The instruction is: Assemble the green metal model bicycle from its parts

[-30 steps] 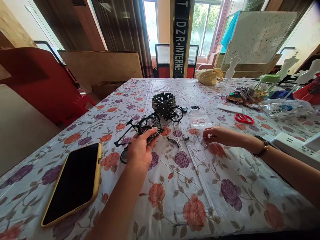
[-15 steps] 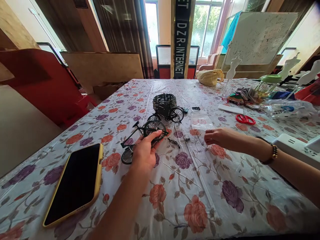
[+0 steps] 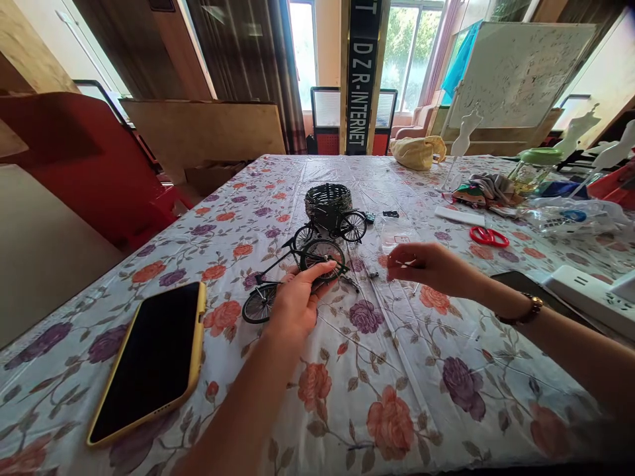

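A small black model bicycle (image 3: pixel 304 259) is tilted in my left hand (image 3: pixel 298 299). My thumb lies across its spoked front wheel, and the other fingers are mostly hidden beneath it. My right hand (image 3: pixel 421 270) is to the right of the bicycle, above the tablecloth. Its thumb and fingers are drawn together, and whatever they may hold is too small to make out. A tiny dark metal part (image 3: pixel 374 275) lies on the cloth between the hands. Behind the held bicycle, a second black model bicycle (image 3: pixel 342 226) stands against a dark woven basket (image 3: pixel 327 196).
A phone in a yellow case (image 3: pixel 149 363) lies at the left. Farther right are a clear plastic bag (image 3: pixel 399 233), red scissors (image 3: pixel 489 237), a white strip (image 3: pixel 460 217) and a power strip (image 3: pixel 585 291). A yellow bag (image 3: pixel 417 153) and white mannequin stands (image 3: pixel 466 135) are farther back.
My left hand has shifted the bicycle slightly to the right. My right hand has moved left and a little up, closer to the bicycle, uncovering a dark flat object near the power strip.
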The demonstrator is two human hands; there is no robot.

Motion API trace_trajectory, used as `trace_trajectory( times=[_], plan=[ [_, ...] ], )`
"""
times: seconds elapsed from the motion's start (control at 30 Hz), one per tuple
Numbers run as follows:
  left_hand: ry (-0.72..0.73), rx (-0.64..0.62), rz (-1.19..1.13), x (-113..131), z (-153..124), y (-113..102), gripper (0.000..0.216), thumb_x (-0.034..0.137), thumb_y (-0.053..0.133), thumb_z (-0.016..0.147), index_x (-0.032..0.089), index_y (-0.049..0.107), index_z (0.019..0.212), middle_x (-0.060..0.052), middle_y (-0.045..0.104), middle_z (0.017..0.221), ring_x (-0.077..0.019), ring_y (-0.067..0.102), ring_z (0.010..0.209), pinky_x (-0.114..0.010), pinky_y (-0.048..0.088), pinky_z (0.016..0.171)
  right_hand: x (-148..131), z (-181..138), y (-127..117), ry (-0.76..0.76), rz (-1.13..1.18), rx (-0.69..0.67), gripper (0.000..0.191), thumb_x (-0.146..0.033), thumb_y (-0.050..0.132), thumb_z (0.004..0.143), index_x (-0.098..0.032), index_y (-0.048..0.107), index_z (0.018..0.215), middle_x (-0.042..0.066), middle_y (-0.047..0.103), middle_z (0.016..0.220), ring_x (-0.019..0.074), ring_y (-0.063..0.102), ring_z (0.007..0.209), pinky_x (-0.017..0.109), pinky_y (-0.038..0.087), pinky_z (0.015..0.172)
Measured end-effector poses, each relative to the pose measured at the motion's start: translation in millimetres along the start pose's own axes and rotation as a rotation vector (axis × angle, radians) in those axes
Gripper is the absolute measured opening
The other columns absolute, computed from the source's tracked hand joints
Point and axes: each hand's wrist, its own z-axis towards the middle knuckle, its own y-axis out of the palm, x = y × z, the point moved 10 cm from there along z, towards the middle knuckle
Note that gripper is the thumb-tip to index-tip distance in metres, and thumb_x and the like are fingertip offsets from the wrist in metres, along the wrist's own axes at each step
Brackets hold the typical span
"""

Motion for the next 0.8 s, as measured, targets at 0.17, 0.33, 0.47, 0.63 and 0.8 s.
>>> trace_trajectory(
  times=[0.17, 0.33, 0.47, 0.63, 0.8],
  plan=[
    [-0.075, -0.140, 0.091, -9.3, -5.9, 16.5, 0.023, 0.001, 0.070, 0.048, 0.012, 0.063, 0.066, -0.005, 0.068, 0.069, -0.0157, 0.063, 0.065, -0.026, 0.053, 0.061, -5.5, 11.3, -0.9, 0.051, 0.484, 0.148, 0.024, -0.037, 0.059, 0.073, -0.018, 0.056, 0.088, 0.001, 0.063, 0.077, 0.0029, 0.039, 0.046, 0.018, 0.023, 0.038],
    [-0.088, -0.191, 0.132, -10.9, -10.8, 22.2, 0.023, 0.003, 0.071, 0.048, 0.013, 0.063, 0.067, -0.004, 0.068, 0.071, -0.0158, 0.063, 0.067, -0.026, 0.052, 0.062, -7.3, 17.6, -4.6, 0.094, 0.696, 0.235, 0.026, -0.035, 0.063, 0.070, -0.018, 0.059, 0.090, 0.001, 0.062, 0.077, 0.0009, 0.026, 0.042, 0.020, 0.015, 0.037],
    [-0.074, -0.229, 0.157, -11.6, -14.3, 26.6, 0.020, 0.006, 0.071, 0.050, 0.014, 0.063, 0.067, -0.004, 0.067, 0.072, -0.0154, 0.063, 0.067, -0.025, 0.051, 0.061, -7.1, 17.1, -6.9, 0.112, 0.756, 0.261, 0.022, -0.036, 0.062, 0.071, -0.018, 0.058, 0.082, 0.001, 0.061, 0.081, 0.0008, 0.022, 0.042, 0.022, 0.013, 0.037],
    [0.030, -0.274, 0.200, -8.4, -18.5, 34.0, 0.024, 0.010, 0.073, 0.050, 0.016, 0.064, 0.073, -0.003, 0.067, 0.078, -0.0144, 0.062, 0.069, -0.023, 0.049, 0.062, -4.8, 12.9, -4.5, 0.115, 0.789, 0.246, 0.022, -0.039, 0.057, 0.076, -0.017, 0.060, 0.076, -0.007, 0.033, 0.050, 0.0036, 0.015, 0.042, 0.023, 0.010, 0.038],
    [0.416, -0.238, 0.307, 23.1, -30.9, 37.7, 0.019, 0.018, 0.071, 0.058, 0.019, 0.064, 0.076, 0.001, 0.066, 0.075, -0.0120, 0.059, 0.070, -0.019, 0.046, 0.065, -7.5, 6.6, 3.8, 0.128, 0.834, 0.220, 0.020, -0.038, 0.056, 0.077, -0.018, 0.060, 0.075, -0.006, 0.031, 0.054, 0.0042, 0.015, 0.044, 0.023, 0.010, 0.039]
  ],
)
